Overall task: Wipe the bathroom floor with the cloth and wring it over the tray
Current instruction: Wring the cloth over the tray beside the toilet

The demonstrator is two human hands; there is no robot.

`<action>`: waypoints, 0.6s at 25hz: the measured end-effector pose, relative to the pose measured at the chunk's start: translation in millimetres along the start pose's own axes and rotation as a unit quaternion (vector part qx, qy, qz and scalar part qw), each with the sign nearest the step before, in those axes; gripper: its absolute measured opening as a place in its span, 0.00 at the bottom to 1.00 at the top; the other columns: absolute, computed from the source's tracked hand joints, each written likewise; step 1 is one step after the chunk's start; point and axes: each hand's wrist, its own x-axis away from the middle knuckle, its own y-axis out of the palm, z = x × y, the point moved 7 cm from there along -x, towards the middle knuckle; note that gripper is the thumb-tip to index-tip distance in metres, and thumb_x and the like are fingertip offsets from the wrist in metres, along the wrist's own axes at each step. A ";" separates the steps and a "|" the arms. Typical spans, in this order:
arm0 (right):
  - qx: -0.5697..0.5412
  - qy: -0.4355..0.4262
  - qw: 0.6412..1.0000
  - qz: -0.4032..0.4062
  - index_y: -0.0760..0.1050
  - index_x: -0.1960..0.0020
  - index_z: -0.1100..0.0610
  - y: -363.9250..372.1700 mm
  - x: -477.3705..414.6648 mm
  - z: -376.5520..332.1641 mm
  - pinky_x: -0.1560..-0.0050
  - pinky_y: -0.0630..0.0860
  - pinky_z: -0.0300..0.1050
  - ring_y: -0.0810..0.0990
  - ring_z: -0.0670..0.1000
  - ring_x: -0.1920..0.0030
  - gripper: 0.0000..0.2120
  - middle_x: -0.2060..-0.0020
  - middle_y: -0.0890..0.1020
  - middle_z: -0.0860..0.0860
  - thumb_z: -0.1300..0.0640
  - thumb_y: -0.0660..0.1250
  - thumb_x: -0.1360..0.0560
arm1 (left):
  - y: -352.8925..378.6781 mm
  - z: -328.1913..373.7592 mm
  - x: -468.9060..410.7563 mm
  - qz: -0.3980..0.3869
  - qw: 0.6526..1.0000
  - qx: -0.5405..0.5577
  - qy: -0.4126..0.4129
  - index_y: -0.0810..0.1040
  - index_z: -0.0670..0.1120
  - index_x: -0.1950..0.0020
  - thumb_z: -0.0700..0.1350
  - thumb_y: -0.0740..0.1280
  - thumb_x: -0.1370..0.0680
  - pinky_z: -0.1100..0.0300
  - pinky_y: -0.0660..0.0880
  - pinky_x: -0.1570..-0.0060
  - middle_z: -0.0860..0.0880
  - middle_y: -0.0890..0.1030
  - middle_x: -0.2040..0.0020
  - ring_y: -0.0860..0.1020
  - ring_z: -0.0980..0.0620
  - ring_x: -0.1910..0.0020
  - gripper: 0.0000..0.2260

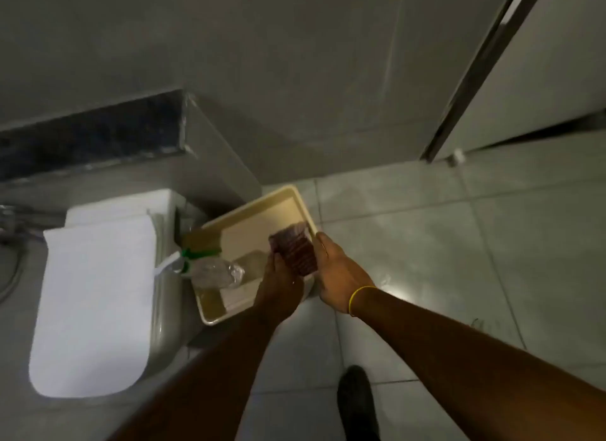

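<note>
A dark reddish striped cloth (296, 252) is held between my two hands above the right side of a cream plastic tray (262, 207). My left hand (278, 286) grips its lower left edge. My right hand (341, 276), with a yellow band on the wrist, holds its right edge. The tray stands on the tiled floor (426, 243) beside the toilet and holds some murky water at its near end. A clear spray bottle (213, 271) with a green and white nozzle lies in the tray's left part.
A white toilet (95, 296) with its lid down fills the left. A dark stone ledge (91, 139) runs behind it. Grey wall tiles rise at the back, and a door (524, 79) stands at the right. My dark shoe (357, 404) is on the floor below.
</note>
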 end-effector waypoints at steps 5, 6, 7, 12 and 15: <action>-0.227 0.183 0.949 0.117 0.53 0.13 0.43 97.5 -116.2 40.9 0.26 0.72 0.59 0.76 0.63 0.26 0.28 0.21 0.73 0.57 0.39 0.46 0.12 | 47.7 -94.6 -125.9 0.107 0.977 0.067 -0.170 0.67 0.30 0.26 0.48 0.67 0.17 0.47 0.67 0.30 0.30 0.74 0.28 0.74 0.32 0.28 0.27; -0.253 0.214 0.936 0.116 0.55 0.14 0.44 114.3 -132.2 50.4 0.26 0.71 0.60 0.77 0.64 0.27 0.29 0.23 0.74 0.59 0.36 0.45 0.13 | 57.7 -107.4 -142.3 0.097 0.973 0.079 -0.196 0.68 0.30 0.27 0.50 0.68 0.18 0.46 0.69 0.29 0.30 0.75 0.29 0.75 0.32 0.29 0.28; -0.255 0.231 0.930 0.129 0.58 0.15 0.46 124.8 -148.5 60.5 0.28 0.72 0.60 0.78 0.64 0.28 0.30 0.25 0.76 0.60 0.35 0.46 0.13 | 65.5 -118.4 -160.3 0.089 0.969 0.106 -0.205 0.71 0.31 0.29 0.52 0.69 0.19 0.45 0.73 0.31 0.31 0.78 0.31 0.78 0.32 0.32 0.28; -0.227 0.249 0.928 0.156 0.75 0.26 0.55 131.6 -168.7 76.9 0.32 0.74 0.58 0.81 0.62 0.33 0.29 0.32 0.83 0.59 0.37 0.54 0.15 | 83.0 -130.7 -191.6 0.088 0.931 0.277 -0.222 0.77 0.42 0.54 0.53 0.70 0.20 0.48 0.85 0.48 0.37 0.84 0.40 0.84 0.41 0.50 0.14; -0.136 0.132 0.977 0.093 0.72 0.25 0.57 103.4 -148.5 55.8 0.34 0.77 0.54 0.80 0.63 0.33 0.23 0.31 0.79 0.61 0.49 0.64 0.17 | 58.8 -109.9 -174.2 0.174 0.899 0.354 -0.189 0.82 0.42 0.54 0.60 0.64 0.18 0.49 0.85 0.46 0.44 0.87 0.51 0.87 0.41 0.49 0.21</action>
